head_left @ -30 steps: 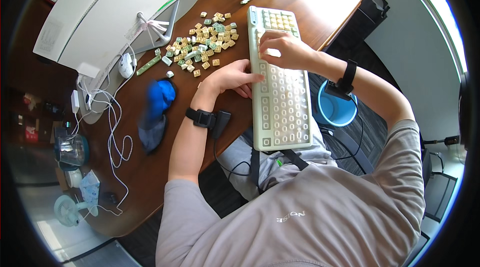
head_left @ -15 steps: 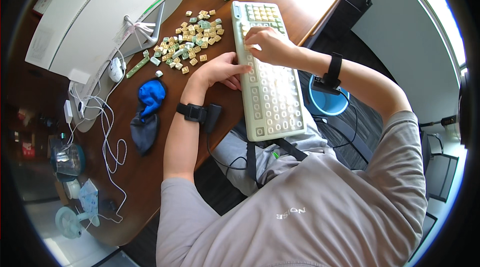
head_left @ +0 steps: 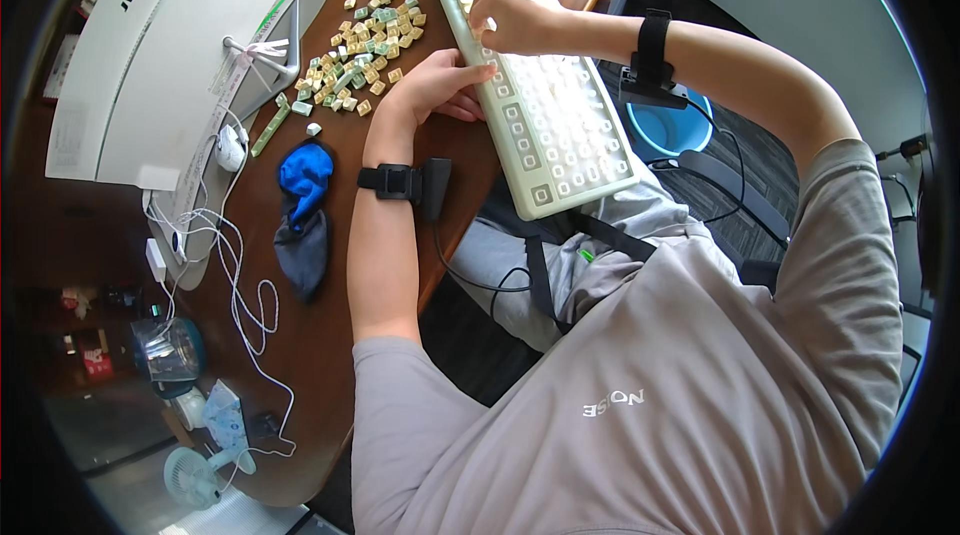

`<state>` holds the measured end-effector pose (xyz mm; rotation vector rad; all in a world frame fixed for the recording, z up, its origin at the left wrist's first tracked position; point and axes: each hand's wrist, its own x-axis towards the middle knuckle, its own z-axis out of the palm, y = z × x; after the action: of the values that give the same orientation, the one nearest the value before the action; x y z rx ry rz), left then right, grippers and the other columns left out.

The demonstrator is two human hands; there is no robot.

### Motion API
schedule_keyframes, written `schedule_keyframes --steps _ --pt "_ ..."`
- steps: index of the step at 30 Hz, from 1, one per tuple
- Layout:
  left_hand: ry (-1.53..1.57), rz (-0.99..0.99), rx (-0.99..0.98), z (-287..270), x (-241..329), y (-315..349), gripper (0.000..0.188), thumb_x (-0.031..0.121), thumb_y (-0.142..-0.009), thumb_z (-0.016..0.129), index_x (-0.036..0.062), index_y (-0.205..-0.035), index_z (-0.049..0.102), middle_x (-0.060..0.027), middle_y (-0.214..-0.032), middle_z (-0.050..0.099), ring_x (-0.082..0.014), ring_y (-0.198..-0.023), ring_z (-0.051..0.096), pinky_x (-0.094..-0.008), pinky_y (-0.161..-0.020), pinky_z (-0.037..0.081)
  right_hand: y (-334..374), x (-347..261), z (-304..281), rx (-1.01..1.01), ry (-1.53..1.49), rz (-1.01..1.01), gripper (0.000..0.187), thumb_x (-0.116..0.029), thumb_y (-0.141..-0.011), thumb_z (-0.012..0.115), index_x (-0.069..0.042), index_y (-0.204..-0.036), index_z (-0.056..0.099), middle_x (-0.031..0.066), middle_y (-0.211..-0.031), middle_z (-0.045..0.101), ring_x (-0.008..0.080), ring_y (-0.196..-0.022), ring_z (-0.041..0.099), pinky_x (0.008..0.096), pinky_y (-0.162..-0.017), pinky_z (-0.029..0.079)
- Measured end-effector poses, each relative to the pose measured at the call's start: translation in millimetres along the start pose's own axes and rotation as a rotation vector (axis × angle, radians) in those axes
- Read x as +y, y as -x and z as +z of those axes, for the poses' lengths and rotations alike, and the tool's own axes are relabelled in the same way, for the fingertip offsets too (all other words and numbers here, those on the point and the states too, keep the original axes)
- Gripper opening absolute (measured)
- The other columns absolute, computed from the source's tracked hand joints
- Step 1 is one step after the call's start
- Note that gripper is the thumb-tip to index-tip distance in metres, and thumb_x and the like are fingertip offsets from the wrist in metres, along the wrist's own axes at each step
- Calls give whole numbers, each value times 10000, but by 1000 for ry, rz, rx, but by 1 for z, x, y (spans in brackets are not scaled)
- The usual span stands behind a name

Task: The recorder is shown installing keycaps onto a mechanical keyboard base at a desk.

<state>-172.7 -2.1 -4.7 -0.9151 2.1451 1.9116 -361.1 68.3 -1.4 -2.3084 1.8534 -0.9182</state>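
A pale green keyboard (head_left: pixel 535 190) lies slanted over the desk edge and my lap. Keycaps still sit on its far end; the near part shows bare white switches. My left hand (head_left: pixel 440 87) grips its left side, thumb on top and the other fingers low against the edge, partly hidden. Over the far part of the keyboard, my right hand (head_left: pixel 522 21) is closed in a pinch. A small pale bit shows by its fingertips, too small to name. Left of the keyboard, loose yellow, green and white keycaps (head_left: pixel 372 47) are heaped on the desk.
A blue and grey cloth pouch (head_left: pixel 304 220) lies left of my left forearm. Beyond it are a white mouse (head_left: pixel 231 148), tangled white cables (head_left: pixel 235 275) and a large monitor (head_left: pixel 150 65). A light blue bin (head_left: pixel 672 125) stands on the floor to the right.
The whole view has shifted and turned slightly, so the keyboard appears higher and more slanted. Both hands stay at about the same places on it, the right still pinched.
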Motion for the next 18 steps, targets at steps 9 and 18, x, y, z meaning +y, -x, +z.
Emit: schedule_keyframes --steps 9,18 --pt "-3 21 34 0 -1 -1 563 452 -886 768 21 -1206 598 -117 -965 748 -180 -765 748 -280 -655 615 1 -1 6 -41 61 95 167 -64 -725 629 15 -850 707 153 -1010 710 332 -997 676 403 -923 513" --pt "-17 16 61 2 0 0 531 422 -904 753 22 -1215 594 -110 -967 739 -179 -760 740 -283 -669 616 -7 7 7 -98 71 70 155 -73 -702 621 10 -825 665 165 -963 683 345 -935 659 418 -855 513"
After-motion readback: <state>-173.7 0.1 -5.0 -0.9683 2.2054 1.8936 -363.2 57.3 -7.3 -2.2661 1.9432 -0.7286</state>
